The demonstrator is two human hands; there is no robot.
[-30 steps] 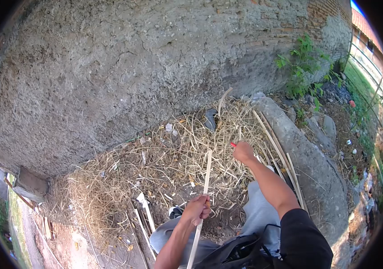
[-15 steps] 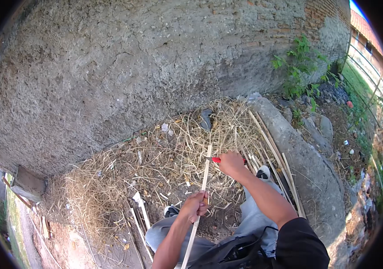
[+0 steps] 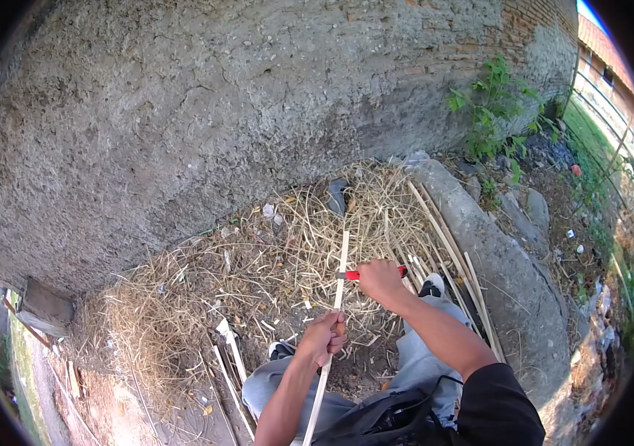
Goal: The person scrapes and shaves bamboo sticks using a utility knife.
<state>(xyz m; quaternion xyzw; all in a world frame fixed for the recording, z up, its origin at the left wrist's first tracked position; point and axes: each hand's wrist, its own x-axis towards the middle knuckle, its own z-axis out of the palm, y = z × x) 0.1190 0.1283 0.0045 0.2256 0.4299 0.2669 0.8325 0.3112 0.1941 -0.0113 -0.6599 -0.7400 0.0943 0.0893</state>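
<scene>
My left hand (image 3: 322, 337) is closed around a long, pale strip of wood or bamboo (image 3: 341, 271), which slants from my lap up toward the wall. A small brownish piece shows at the fingers of that hand; I cannot make out what it is. My right hand (image 3: 381, 284) is wrapped round a red-handled knife (image 3: 353, 275). Its dark blade lies across the strip, some way above my left hand. Part of the knife's red end sticks out on the far side of my fist.
Curly shavings (image 3: 384, 201) cover the ground by a rough wall (image 3: 205, 126). More long strips (image 3: 443, 230) lie beside a stone slab (image 3: 495, 260) on the right, and other strips (image 3: 235, 349) near my left leg. A green plant (image 3: 493, 108) grows at the wall.
My right hand and the knife have moved slightly down along the strip, toward my left hand. The left hand keeps its grip in nearly the same place.
</scene>
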